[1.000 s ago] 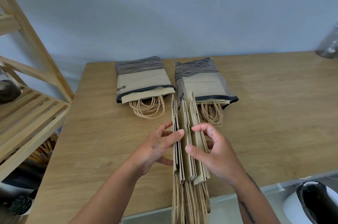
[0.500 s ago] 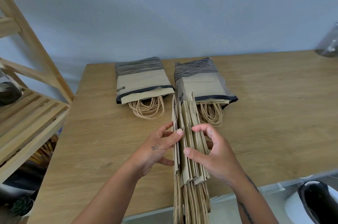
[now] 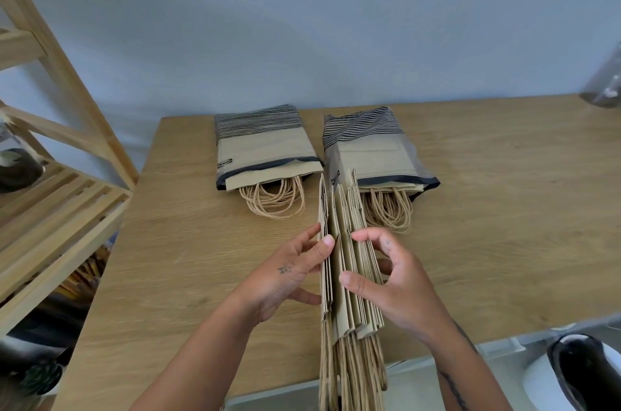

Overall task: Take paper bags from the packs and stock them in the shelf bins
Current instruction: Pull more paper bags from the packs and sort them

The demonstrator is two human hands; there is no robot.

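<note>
Both hands, left hand [image 3: 285,279] and right hand [image 3: 396,286], clasp the bag bundle [image 3: 349,262] edgewise (handles dangling near); best square its edges before shelving.

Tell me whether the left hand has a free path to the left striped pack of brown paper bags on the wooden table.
Probably yes, once it lets go: the left hand now holds the bundle of brown paper bags, and only bare wooden table lies between it and the left striped pack.
</note>
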